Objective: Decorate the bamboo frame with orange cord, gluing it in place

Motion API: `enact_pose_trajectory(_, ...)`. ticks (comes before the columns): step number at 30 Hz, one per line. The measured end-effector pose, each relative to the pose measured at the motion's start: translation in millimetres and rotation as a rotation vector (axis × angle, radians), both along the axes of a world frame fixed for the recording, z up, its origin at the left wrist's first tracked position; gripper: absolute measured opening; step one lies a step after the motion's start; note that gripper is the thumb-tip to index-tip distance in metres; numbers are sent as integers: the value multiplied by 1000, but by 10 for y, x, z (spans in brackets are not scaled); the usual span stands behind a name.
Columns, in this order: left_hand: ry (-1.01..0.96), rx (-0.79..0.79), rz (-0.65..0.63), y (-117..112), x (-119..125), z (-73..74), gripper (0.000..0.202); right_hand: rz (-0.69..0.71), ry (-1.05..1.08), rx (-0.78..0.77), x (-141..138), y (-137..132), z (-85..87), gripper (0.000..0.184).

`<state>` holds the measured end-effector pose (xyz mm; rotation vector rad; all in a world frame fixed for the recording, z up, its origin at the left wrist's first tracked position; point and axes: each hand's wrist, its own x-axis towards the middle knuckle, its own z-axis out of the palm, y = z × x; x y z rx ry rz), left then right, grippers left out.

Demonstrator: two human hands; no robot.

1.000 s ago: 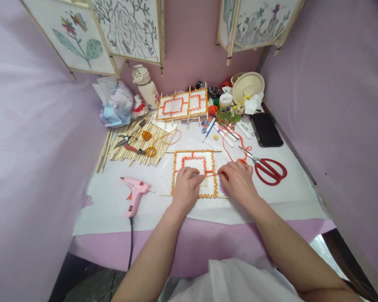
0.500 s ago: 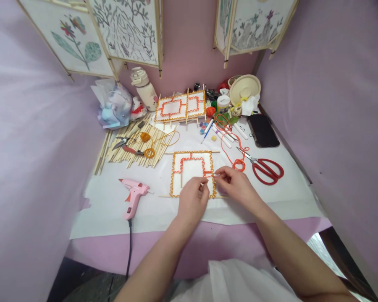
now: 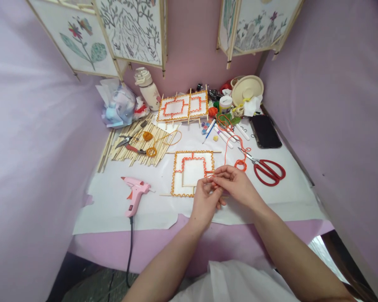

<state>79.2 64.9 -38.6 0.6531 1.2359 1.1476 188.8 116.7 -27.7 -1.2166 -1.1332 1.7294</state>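
Your left hand (image 3: 204, 201) and right hand (image 3: 234, 182) pinch the orange cord (image 3: 229, 144) fingertip to fingertip at the stick frame (image 3: 177, 184), whose edge needs that cord end seated next.

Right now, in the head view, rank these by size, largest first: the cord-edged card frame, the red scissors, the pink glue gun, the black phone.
1. The cord-edged card frame
2. The red scissors
3. The pink glue gun and the black phone look about alike, so I won't rank them against each other.

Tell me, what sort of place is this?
It looks like a small craft corner, probably. There's a pink hot glue gun, red-handled scissors, a pile of thin wooden sticks, and a paper frame edged with orange cord.
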Motion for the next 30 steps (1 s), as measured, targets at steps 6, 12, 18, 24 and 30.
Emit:
enact_pose_trajectory(6, 97, -42, -99, -38, -84, 58, 30, -34, -171, 150, -43, 2, -23, 19)
enact_pose_trajectory(12, 99, -109, -90, -69, -219, 144, 33, 9, -535, 584, 39, 32, -60, 17)
enact_pose_trajectory(18, 323, -42, -40, 20, -459, 108, 28, 208, -606, 939, 60, 62, -155, 31)
enact_pose_trajectory(24, 379, 32, 22, 45, -578, 110, 27, 226, -671, 935, 53, 80, -247, 27)
enact_pose_trajectory(30, 322, 20, 92, 11, -635, 90, 20, 205, -721, 923, 22, 95, -280, 16)
